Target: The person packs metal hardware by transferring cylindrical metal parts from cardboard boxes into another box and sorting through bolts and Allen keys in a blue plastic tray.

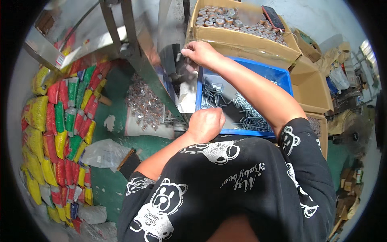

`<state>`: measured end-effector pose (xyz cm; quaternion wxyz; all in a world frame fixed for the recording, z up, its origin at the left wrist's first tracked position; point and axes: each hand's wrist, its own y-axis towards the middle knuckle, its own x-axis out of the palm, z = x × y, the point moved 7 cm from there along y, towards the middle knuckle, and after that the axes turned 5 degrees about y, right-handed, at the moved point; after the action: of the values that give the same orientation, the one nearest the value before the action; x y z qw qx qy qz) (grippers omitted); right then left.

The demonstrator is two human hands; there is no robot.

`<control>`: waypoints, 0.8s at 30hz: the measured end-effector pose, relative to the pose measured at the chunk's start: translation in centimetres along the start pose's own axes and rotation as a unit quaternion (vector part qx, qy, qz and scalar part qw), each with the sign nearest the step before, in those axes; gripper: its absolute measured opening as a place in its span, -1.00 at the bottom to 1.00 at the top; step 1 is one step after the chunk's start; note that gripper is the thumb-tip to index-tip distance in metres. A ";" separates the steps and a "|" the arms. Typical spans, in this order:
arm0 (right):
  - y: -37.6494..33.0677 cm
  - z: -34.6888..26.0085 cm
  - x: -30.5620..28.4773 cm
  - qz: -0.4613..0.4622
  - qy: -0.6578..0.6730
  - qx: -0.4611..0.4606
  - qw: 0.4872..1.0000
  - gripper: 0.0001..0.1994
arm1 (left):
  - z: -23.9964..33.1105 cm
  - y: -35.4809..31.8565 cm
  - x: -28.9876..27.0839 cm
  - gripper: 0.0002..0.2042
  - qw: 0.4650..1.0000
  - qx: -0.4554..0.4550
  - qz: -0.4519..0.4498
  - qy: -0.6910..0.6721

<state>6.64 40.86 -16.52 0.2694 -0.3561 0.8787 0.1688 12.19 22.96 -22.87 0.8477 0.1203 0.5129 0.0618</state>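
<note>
My right hand (201, 55) reaches past the far left corner of a blue bin (246, 132) to a machine's metal guard (165, 86). Its fingers are pinched together. A small shiny metal piece (178, 56) shows at the fingertips; whether I hold it or it belongs to the machine, I cannot tell. Over the bin's near left edge, my left hand (206, 123) is closed with its fingers curled under, and what they hold, if anything, is hidden. Dark bolts (213, 92) lie in the bin's left part, and a heap of silvery bolts (252, 105) lies to the right.
Behind the bin stands a cardboard box (242, 44) full of ring-shaped metal parts (219, 20), with a phone (273, 18) on its edge. Scattered metal pieces (143, 103) lie on the floor left of the machine. Colourful filled bags (60, 133) are stacked farther left.
</note>
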 end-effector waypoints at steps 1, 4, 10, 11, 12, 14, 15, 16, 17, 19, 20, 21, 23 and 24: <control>0.0 0.6 -0.2 0.011 0.004 -0.006 1.000 -0.69 | 0.1 0.0 0.0 -0.79 1.000 0.009 0.000 0.009; -2.7 0.6 -2.6 0.053 0.054 -0.085 0.994 -0.58 | -0.1 -0.4 -0.1 -0.78 1.000 -0.016 0.002 0.011; -18.6 12.3 -11.8 0.116 0.186 0.092 0.971 -0.73 | 0.9 -0.7 -1.0 -0.79 0.998 -0.034 0.022 0.047; -21.9 14.7 -14.1 0.162 0.218 0.135 0.953 -0.73 | 1.0 -0.3 -0.8 -0.79 0.999 -0.023 0.019 0.044; -25.2 17.0 -16.7 0.209 0.232 0.139 0.940 -0.73 | 1.2 0.0 -0.8 -0.79 0.998 -0.019 0.024 0.050; -31.8 20.0 -21.4 0.296 0.252 0.188 0.902 -0.73 | 1.2 0.1 -0.8 -0.81 0.997 -0.030 0.027 0.070; -35.2 21.2 -23.4 0.358 0.276 0.214 0.866 -0.73 | 1.1 0.0 -0.6 -0.82 0.995 -0.041 0.022 0.086; -38.8 23.9 -25.4 0.403 0.327 0.184 0.835 -0.73 | 1.3 -0.1 -0.7 -0.84 0.995 -0.035 0.029 0.094; -42.6 25.8 -27.6 0.455 0.285 0.192 0.822 -0.74 | 1.4 -0.2 -0.6 -0.85 0.994 -0.031 0.035 0.099; -50.8 30.9 -30.8 0.528 0.245 0.228 0.781 -0.74 | 0.8 -0.3 -0.5 -0.85 0.996 -0.067 0.029 0.053; -55.1 33.5 -31.8 0.573 0.199 0.271 0.748 -0.73 | 0.9 -0.2 -0.3 -0.85 0.997 -0.061 0.030 0.046; -58.8 35.4 -31.8 0.609 0.152 0.310 0.714 -0.73 | 0.7 -0.1 -0.2 -0.84 0.997 -0.059 0.034 0.040; -62.6 37.9 -30.1 0.596 0.122 0.365 0.705 -0.74 | 0.7 0.1 0.3 -0.83 0.995 -0.083 0.005 0.050; -63.8 39.2 -29.2 0.575 0.094 0.411 0.701 -0.74 | 0.9 0.3 0.5 -0.83 0.996 -0.076 0.005 0.049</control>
<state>83.80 31.65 -37.10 0.1557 0.3505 0.9155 -0.1214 13.20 23.20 -22.79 0.8280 0.0551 0.5470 0.1107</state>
